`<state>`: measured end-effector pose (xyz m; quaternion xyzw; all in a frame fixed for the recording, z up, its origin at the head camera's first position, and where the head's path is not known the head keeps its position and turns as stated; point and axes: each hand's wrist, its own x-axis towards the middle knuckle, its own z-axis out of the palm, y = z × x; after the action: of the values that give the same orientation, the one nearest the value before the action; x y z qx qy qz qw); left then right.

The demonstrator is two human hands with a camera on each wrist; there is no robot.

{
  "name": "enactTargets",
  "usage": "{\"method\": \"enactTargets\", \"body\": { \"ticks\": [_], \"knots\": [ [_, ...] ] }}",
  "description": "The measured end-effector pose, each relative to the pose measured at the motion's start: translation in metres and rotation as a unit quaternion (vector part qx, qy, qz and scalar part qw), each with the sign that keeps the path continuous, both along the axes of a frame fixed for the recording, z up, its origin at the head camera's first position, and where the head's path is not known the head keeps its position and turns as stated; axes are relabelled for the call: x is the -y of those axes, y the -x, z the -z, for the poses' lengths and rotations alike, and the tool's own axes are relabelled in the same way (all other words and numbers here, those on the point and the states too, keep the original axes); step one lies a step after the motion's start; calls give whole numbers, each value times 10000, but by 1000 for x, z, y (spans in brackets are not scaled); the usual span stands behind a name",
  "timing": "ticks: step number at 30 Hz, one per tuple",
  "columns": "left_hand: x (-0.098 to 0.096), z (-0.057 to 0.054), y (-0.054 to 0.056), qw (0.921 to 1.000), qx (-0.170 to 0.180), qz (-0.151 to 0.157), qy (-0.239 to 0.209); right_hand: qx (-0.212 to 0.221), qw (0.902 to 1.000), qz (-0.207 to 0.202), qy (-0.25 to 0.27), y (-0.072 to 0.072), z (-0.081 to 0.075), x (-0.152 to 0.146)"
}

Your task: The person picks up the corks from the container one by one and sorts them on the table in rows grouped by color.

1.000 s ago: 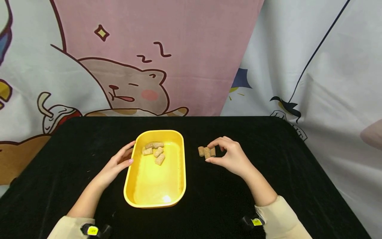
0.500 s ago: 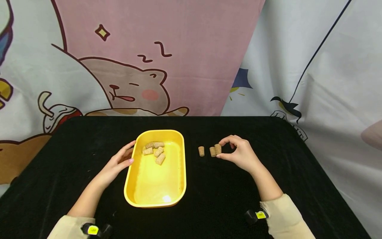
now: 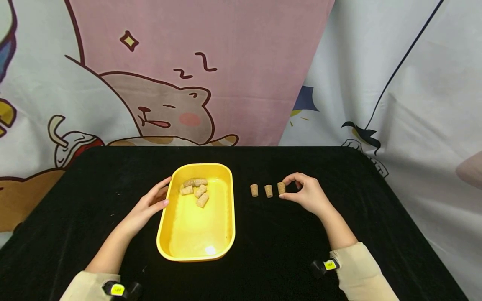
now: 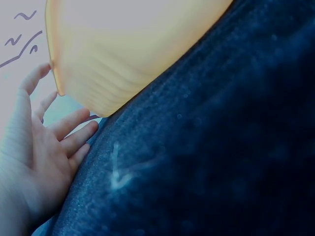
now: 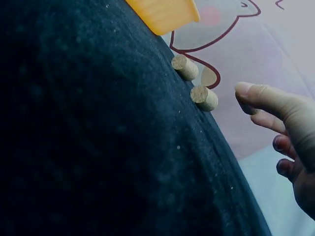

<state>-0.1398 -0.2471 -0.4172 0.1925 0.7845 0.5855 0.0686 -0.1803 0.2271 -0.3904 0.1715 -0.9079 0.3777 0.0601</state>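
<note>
The left hand (image 3: 146,205) is resting, loosely spread, against a yellow rectangular plastic tray (image 3: 193,232); the right hand (image 3: 308,194) is pinching a tan cylindrical cork (image 3: 281,188) — long axis seemingly pointing away — just right of two matching corks (image 3: 268,191) lying on the black cloth-covered tabletop (image 3: 278,251).

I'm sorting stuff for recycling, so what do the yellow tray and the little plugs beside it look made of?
Yellow tray: probably plastic with a glossy finish, given the bright highlight on its floor. Little plugs: likely cork, matte, judging by their tan, grainy surface.
</note>
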Motion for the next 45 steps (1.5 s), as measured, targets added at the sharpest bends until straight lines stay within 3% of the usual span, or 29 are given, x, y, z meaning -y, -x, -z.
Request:
{"method": "enactTargets", "body": {
  "ticks": [26, 45],
  "knots": [
    [0, 0, 1, 10000, 60, -34, 4, 489, 9985, 248, 28, 8, 27, -11],
    [1, -1, 0, 10000, 71, -27, 18, 308, 9991, 280, -13, 8, 22, -10]
  ]
}}
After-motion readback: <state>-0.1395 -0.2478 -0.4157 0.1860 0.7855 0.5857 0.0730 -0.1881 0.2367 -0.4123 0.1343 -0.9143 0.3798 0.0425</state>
